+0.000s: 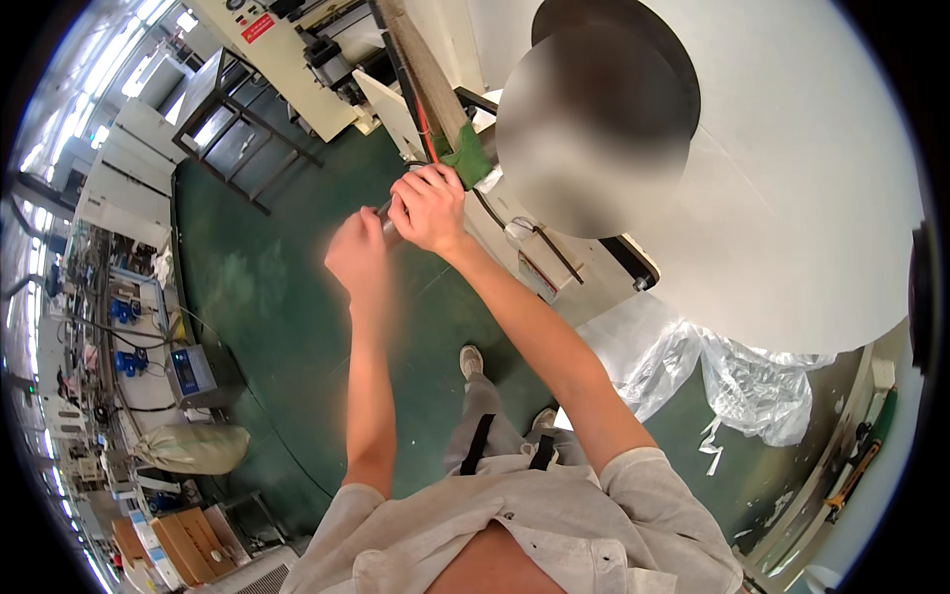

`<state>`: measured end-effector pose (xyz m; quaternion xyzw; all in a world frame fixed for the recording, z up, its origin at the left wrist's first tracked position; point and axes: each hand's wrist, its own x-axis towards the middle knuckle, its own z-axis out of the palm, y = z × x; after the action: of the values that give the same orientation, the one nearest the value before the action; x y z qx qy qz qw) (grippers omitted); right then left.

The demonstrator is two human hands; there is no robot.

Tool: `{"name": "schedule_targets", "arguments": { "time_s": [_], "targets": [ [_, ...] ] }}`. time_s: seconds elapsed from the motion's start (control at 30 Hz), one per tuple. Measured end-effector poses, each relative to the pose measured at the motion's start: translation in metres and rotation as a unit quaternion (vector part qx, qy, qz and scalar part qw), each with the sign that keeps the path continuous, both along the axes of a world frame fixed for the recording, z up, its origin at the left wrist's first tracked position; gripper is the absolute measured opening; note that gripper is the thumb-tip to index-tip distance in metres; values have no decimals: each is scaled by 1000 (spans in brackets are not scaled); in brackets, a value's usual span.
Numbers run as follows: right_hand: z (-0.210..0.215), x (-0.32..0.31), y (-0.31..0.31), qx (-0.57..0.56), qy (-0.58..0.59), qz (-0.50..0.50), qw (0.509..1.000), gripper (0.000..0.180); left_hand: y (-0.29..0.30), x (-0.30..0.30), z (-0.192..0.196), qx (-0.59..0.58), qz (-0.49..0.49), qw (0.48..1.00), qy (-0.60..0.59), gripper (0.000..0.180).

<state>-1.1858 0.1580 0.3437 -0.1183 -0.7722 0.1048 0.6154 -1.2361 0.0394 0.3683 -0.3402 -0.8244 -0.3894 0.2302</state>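
A short grey metal bar, seemingly a handle or shaft end, is gripped between the two hands in front of the chest, and its long axis appears to run from lower left up toward the upper right, in the direction of the green-wrapped shaft end at the core of the huge white paper roll. The right hand is the nearer of the two to that shaft end; its fingers are curled tight around the upper part of the bar, knuckles turned upward. The left hand sits just below and to the left, closed into a loose fist; it is blurred, so it cannot be told for certain whether the bar's lower end is really clasped in it. Only a small stretch of the bar is seen between the hands, dull and smooth. The paper roll is matt white with a broad flat face, part of which is hidden by a blurred round patch. Below it, crumpled clear plastic sheeting lies on the green painted floor, which is scuffed and patchy. A cream-coloured machine frame is seen further up, a dark metal rack beside it, and a filled beige sack lies at the lower left, near cluttered workbenches.
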Motion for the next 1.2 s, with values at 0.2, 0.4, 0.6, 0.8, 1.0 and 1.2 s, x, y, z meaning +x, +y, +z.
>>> {"name": "schedule_targets", "arguments": {
  "time_s": [0.2, 0.4, 0.6, 0.8, 1.0, 1.2],
  "targets": [
    [1, 1, 0, -4, -19, 15, 1000, 5, 0, -2, -6, 23, 17, 999, 41, 20],
    [3, 0, -1, 12, -14, 18, 1000, 9, -1, -4, -2, -1, 34, 998, 48, 23],
    [11, -5, -2, 6, -13, 16, 1000, 5, 0, -4, 12, 26, 30, 999, 21, 24],
    [11, -14, -8, 23, 3, 17, 1000, 10, -6, -18, 3, 1, 57, 996, 66, 25],
    [8, -2, -19, 16, 7, 13, 1000, 5, -19, -1, 8, 14, 41, 998, 50, 23],
    [9, 12, -39, 15, -11, 23, 1000, 5, -40, 9, 3, -2, 54, 998, 44, 22]
  ]
}}
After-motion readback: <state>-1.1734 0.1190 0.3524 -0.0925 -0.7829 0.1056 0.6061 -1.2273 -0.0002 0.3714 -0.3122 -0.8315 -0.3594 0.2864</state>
